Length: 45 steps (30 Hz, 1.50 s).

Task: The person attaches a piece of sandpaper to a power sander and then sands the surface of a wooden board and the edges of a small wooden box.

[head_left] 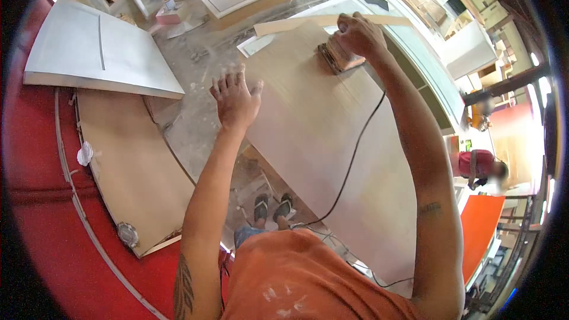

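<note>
Right hand (357, 34): grasping sander (342, 60) on wooden panel (332, 154)
Left hand (237, 101): empty, splayed, near panel edge
Step, judged: panel sanding
Next move needs: level sander, cord (359, 142) clear

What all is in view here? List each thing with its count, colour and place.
sander: one, brownish, on the large panel
cord: one, black, across the large panel
large panel: one, pale beige, front centre
wooden strip: one, tan, large panel's far end
white panel: one, white, far left
board: one, tan, left
orange panel: one, orange, right
co-worker: one, red top, right
background clutter: uncountable, mixed, far side
shirt: one, orange, bottom
sandals: two, dark, on the feet
left hand: one, bare, near large panel's left edge
right hand: one, bare, on the sander
</note>
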Available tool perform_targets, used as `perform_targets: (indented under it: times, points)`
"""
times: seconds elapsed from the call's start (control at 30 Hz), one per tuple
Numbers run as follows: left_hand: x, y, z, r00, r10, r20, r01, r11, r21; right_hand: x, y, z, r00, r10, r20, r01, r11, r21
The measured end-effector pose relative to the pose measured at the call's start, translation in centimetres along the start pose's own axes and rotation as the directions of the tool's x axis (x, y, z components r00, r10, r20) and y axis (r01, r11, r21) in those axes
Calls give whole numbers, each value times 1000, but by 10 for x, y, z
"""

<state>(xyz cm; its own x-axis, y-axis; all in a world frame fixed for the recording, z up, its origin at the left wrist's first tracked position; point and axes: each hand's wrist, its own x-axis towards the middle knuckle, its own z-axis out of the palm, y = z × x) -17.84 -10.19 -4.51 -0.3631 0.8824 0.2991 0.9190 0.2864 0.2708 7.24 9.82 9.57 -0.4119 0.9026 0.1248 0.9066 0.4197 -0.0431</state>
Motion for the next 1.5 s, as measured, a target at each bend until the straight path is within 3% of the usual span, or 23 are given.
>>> perform_targets:
  times: [0.23,0.27,0.37,0.4,0.53,0.6,0.77,0.83,0.9,1.1,1.3,1.37,1.43,1.5]
  points:
    - [4,1,-3,999,-19,28,20,999,-35,88,-34,25,986,-150,-76,149,989,-11]
    - [3,1,-3,999,-24,33,26,999,-34,97,-32,34,961,-214,-178,215,977,-12]
    - [2,1,-3,1000,-16,11,16,999,-47,116,-37,38,970,-206,-133,208,978,-1]
    - [2,1,-3,1000,-16,13,16,998,-55,115,-37,38,945,-270,-185,281,959,34]
    - [3,-2,1,1000,18,-6,-18,998,-67,92,-36,21,922,-386,-36,383,921,-68]
    - [3,0,-4,1000,13,23,-12,998,-65,61,-14,13,834,-552,-9,552,834,16]
    - [5,1,-4,999,-17,46,19,999,-50,34,32,5,858,-512,-23,512,853,103]
    - [2,2,-1,995,29,-91,-33,999,-38,42,33,6,877,-480,-26,479,871,109]
    - [3,2,1,995,34,-95,-41,997,-64,54,29,8,861,-508,-15,505,854,124]
    - [3,-2,-3,999,34,-29,-36,996,-77,25,30,-5,776,-627,65,615,776,140]
    - [3,-2,-2,1000,8,-6,-8,997,-71,55,37,4,824,-562,72,544,821,171]
    - [3,-1,-1,1000,22,-16,-23,998,-59,77,28,21,777,-621,-100,629,760,162]
    - [2,-1,-1,1000,18,-25,-20,997,-79,94,7,24,742,-660,-117,670,736,99]
    - [2,-2,-1,1000,27,-9,-27,997,-74,106,-16,36,798,-586,-140,599,797,79]
